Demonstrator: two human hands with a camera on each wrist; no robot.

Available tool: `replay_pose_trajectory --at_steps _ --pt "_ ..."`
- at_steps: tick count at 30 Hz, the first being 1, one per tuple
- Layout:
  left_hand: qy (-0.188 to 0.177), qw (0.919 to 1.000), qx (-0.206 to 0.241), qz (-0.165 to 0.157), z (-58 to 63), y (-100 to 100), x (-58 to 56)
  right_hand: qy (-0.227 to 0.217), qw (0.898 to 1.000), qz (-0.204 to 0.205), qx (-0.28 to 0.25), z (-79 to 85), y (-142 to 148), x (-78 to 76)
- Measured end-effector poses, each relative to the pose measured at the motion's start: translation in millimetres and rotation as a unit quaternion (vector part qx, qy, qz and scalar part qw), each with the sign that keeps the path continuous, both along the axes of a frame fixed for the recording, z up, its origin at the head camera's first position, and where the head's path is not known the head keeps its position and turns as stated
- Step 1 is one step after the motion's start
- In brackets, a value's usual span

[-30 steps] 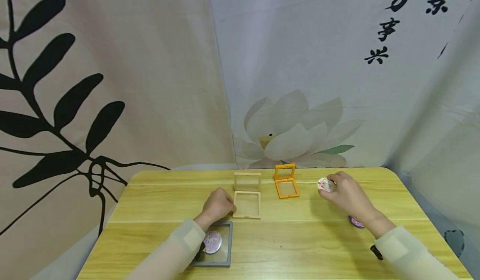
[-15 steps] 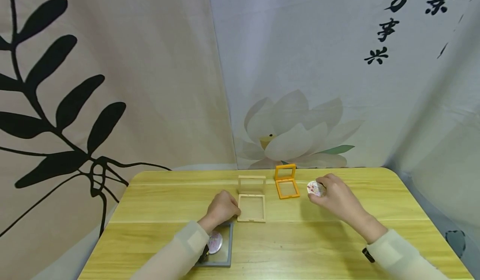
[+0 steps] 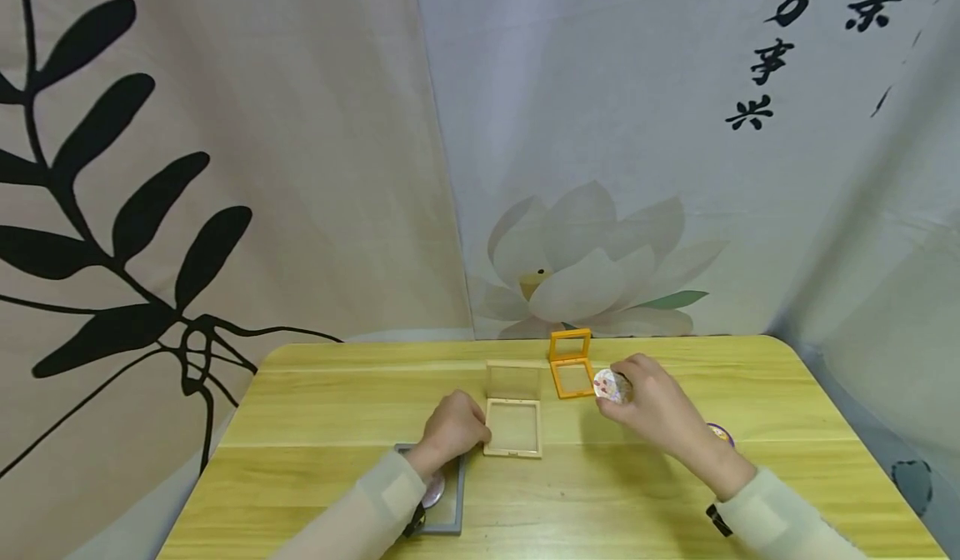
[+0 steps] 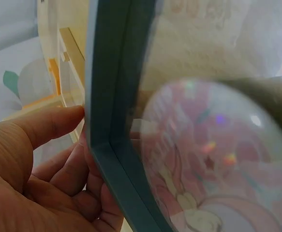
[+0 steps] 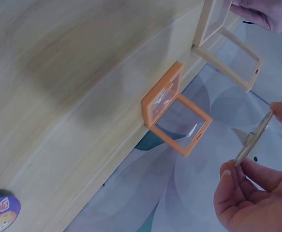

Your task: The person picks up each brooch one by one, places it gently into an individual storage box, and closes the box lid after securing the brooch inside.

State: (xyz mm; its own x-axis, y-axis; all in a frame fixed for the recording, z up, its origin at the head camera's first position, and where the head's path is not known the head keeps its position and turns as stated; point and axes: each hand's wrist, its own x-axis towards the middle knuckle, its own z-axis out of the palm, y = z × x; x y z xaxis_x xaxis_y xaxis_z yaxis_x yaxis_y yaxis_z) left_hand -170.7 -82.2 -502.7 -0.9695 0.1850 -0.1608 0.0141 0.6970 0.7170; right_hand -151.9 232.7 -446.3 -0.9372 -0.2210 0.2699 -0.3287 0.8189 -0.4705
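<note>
A cream hinged frame (image 3: 513, 428) stands open on the wooden table (image 3: 570, 506), its base flat and its clear-windowed lid raised at the back. The left hand (image 3: 456, 427) pinches the left side of that frame near its front corner — thumb and fingers clamped there, though the fingertips are hidden in the left wrist view.

To the right of the cream hinged frame, the right hand (image 3: 651, 397) holds a round printed badge (image 3: 609, 385) above the table, thumb and fingers clamped on opposite edges of it. The right wrist view shows the badge nearly edge-on, with a pin clasp on its back.

An orange hinged frame (image 3: 569, 360), smaller and also open with lid raised, sits just right of and farther back than the cream hinged frame. In front and to the left of the cream one lies a grey-blue frame (image 3: 459, 497), partly under the left forearm; a pink round badge (image 4: 208, 159) shows within its outline — whether on or behind the clear film, I cannot tell. A purple round badge (image 5: 4, 211) lies well to the cream frame's right.
</note>
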Motion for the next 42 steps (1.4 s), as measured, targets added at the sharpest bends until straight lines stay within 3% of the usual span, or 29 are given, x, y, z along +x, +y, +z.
replay_pose_trajectory --at_steps 8,21,28,42 --pt "0.016 0.9995 0.013 -0.022 0.8 7.8 7.6 0.007 1.000 0.010 -0.016 -0.9 -15.6 8.2" --pt "0.027 0.9992 0.022 -0.018 3.2 17.7 16.0 0.039 0.999 0.032 -0.018 -6.7 -30.2 16.1" --pt "0.024 0.9994 0.004 -0.026 4.2 24.0 23.3 0.069 0.996 0.055 -0.023 -11.8 -36.3 20.0" --pt "0.018 0.9992 0.023 -0.027 5.1 29.9 40.0 0.062 0.995 0.068 -0.024 -20.4 -51.4 31.5"
